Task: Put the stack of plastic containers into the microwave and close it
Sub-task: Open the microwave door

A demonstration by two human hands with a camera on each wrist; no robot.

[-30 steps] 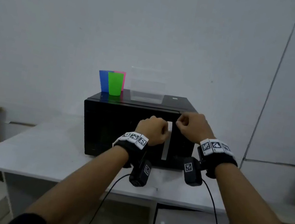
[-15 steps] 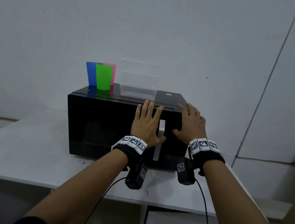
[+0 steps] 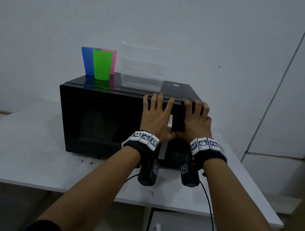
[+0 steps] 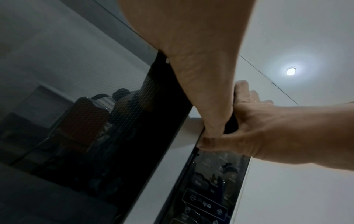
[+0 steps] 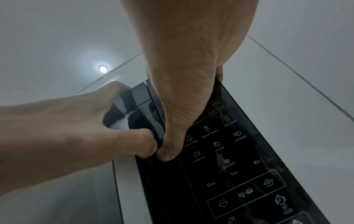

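Fingers: head view, left hand [image 3: 156, 119] and right hand [image 3: 196, 122] spread flat on black glossy microwave [image 3: 96, 118], gripping nothing.
Stack: clear plastic containers [image 3: 142, 73] atop microwave, apparently empty.
Wrist views: palms press the front; thumbs touch.
Risk: door shut; pushing may slide the microwave.

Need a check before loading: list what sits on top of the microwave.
On the microwave: stack of clear containers, blue cup, green cup, pink cup mostly hidden behind them.
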